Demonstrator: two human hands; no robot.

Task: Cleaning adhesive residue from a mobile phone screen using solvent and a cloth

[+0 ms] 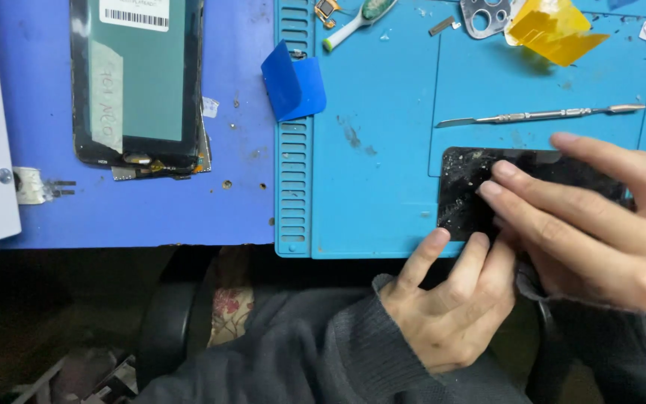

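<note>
Nearest you, your left hand (450, 299) came up from under the desk edge, its fingers (426, 254) spread and pressing the near rim of the flat black glass panel (465, 191), dusted with pale debris, which lay on the light blue silicone work mat (368, 179) at the mat's near right corner. Your right hand (600, 224) lay flat over that panel, fingers close together and pushing down on it rather than closing round anything.

The panel sat right at the mat's near edge, so a hard push could have slid it off toward your lap. The gritty specks looked like glass fragments, and bare fingertips dragged across them could have been cut.

Beyond the panel on the mat lay a slim metal spudger (540, 116), close enough for a knuckle to knock. Left of the mat, a dark screen assembly (137, 82) rested on the darker blue desk (158, 209).
</note>
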